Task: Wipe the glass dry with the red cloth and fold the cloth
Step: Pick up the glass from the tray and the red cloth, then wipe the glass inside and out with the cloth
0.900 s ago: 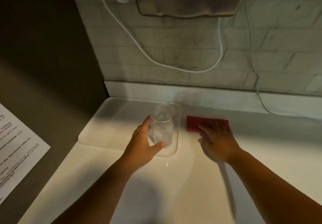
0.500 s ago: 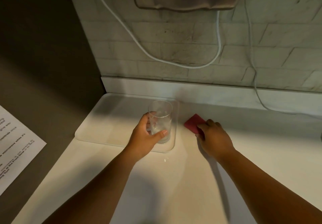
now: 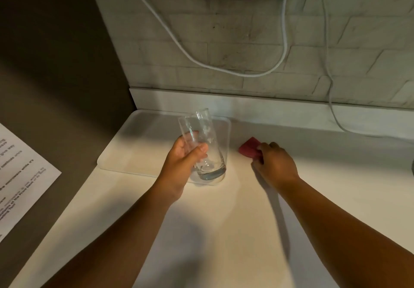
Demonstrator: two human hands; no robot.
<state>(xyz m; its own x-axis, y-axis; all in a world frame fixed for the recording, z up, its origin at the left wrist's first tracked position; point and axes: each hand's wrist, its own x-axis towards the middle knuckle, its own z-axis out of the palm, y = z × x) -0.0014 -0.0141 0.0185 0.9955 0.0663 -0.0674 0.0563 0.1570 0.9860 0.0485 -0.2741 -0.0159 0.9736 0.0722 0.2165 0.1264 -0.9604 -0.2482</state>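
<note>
Left hand (image 3: 179, 164) was wrapped around the glass (image 3: 202, 144), tilted over the tray (image 3: 139, 140), right hand (image 3: 274, 164) had the red cloth (image 3: 248, 147) pinched on the counter (image 3: 224, 231), so I'd grab it fully before wiping inside.

I noted the cloth (image 3: 249, 147) was red and the glass (image 3: 202, 144) clear and colourless, against a white tray (image 3: 139, 149) on an off-white counter (image 3: 224, 231). The wall (image 3: 235, 48) showed a pale grey brick pattern, crossed by a white cable (image 3: 284, 41). The paper (image 3: 20, 175) was white with black print.
</note>
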